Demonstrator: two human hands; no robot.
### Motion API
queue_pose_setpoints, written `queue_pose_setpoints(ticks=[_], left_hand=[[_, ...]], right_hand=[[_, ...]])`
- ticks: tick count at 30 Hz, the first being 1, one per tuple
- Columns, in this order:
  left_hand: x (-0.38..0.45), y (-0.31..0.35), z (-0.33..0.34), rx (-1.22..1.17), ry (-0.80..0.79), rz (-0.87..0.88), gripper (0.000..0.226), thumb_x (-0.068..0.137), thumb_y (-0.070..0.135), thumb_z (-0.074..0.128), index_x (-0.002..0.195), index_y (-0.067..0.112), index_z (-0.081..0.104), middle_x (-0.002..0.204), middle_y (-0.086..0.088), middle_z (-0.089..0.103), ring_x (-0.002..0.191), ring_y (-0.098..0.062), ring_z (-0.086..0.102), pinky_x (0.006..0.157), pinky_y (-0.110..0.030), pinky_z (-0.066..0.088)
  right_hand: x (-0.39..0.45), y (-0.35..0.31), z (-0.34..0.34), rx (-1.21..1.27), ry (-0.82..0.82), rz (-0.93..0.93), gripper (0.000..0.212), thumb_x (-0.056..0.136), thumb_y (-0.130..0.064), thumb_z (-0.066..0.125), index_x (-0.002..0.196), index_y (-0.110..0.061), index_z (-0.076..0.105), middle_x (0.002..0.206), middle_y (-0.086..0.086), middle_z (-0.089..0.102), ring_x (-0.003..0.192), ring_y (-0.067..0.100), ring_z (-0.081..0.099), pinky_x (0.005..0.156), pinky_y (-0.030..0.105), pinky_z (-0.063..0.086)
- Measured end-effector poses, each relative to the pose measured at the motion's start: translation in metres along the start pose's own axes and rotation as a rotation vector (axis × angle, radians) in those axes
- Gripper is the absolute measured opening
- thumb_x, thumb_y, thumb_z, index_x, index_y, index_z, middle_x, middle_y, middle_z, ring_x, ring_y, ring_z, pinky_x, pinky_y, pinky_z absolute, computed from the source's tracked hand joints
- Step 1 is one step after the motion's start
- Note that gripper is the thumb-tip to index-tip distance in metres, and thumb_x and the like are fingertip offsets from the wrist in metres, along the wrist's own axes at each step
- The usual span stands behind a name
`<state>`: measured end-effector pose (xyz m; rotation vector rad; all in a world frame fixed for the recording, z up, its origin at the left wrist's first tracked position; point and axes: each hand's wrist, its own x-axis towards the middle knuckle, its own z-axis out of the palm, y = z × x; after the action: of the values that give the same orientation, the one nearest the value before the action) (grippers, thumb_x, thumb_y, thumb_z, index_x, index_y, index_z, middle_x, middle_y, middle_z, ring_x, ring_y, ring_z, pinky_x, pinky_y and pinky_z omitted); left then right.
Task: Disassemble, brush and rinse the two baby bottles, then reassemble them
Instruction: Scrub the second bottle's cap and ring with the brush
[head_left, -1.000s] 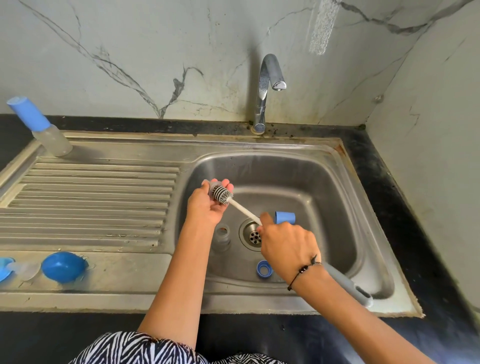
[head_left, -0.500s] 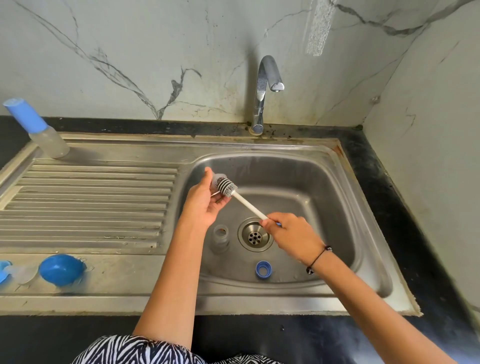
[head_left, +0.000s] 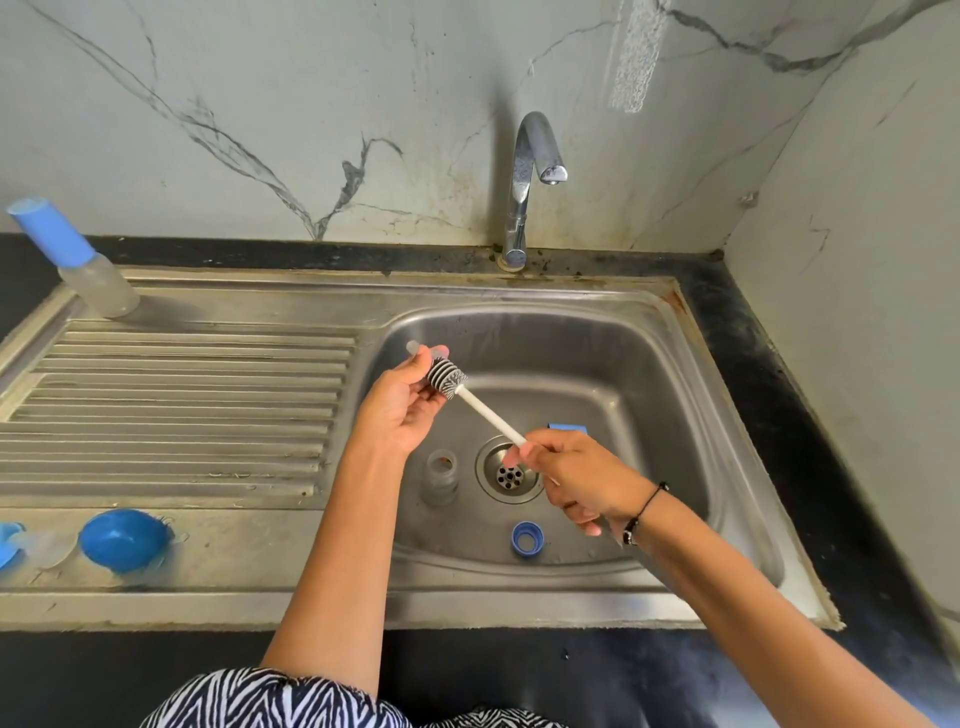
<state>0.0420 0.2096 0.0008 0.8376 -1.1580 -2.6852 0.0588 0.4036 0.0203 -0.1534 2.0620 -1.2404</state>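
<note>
One small clear teat (head_left: 422, 350) sits pinched in the left hand (head_left: 397, 410); the brush (head_left: 448, 380), gripped by the right hand (head_left: 571, 475), has slid out beside it, so scrubbing looks nearly done. The open bottle (head_left: 440, 475) stands in the sink (head_left: 649, 364), uncapped.

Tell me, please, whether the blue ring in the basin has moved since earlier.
No: the blue ring lies where it did, on the basin floor just in front of the drain.
</note>
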Motion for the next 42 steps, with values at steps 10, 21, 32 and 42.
queue_pose_setpoints(ticks=[10, 21, 32, 42], left_hand=[[-0.002, -0.005, -0.002, -0.235, -0.255, 0.201, 0.037, 0.087, 0.017, 0.047, 0.064, 0.012, 0.076, 0.075, 0.001, 0.069, 0.076, -0.011, 0.058, 0.068, -0.022, 0.055], [0.006, -0.026, 0.012, -0.434, -0.218, 0.184, 0.028, 0.081, 0.031, 0.064, 0.093, 0.006, 0.062, 0.070, 0.001, 0.061, 0.069, -0.014, 0.052, 0.071, -0.023, 0.045], [0.030, -0.025, 0.010, -0.390, 0.215, 0.204, 0.018, 0.094, 0.007, 0.051, 0.079, 0.012, 0.058, 0.056, 0.006, 0.062, 0.063, -0.006, 0.054, 0.056, -0.017, 0.048], [0.035, -0.080, 0.003, 0.999, 0.076, -0.119, 0.010, 0.095, 0.009, 0.045, 0.104, 0.012, 0.044, 0.057, -0.011, 0.051, 0.034, -0.013, 0.038, 0.031, -0.015, 0.023]], right_hand=[[-0.007, 0.002, -0.015, 0.385, -0.402, 0.094, 0.034, 0.101, -0.033, 0.034, 0.104, -0.025, 0.067, 0.050, -0.003, 0.022, 0.035, 0.007, 0.018, 0.038, 0.016, 0.018], [-0.008, 0.009, -0.015, 0.596, -0.536, 0.140, 0.036, 0.092, -0.040, 0.038, 0.102, -0.022, 0.068, 0.049, -0.005, 0.021, 0.031, 0.003, 0.023, 0.034, 0.013, 0.022], [-0.006, 0.013, -0.020, 0.439, -0.385, 0.228, 0.038, 0.101, -0.037, 0.031, 0.114, -0.019, 0.061, 0.048, -0.006, 0.023, 0.031, 0.004, 0.020, 0.034, 0.015, 0.023], [0.006, 0.027, -0.038, 0.104, -0.049, 0.234, 0.026, 0.100, -0.025, 0.039, 0.117, -0.009, 0.051, 0.049, 0.000, 0.031, 0.028, 0.007, 0.021, 0.029, 0.014, 0.028]])
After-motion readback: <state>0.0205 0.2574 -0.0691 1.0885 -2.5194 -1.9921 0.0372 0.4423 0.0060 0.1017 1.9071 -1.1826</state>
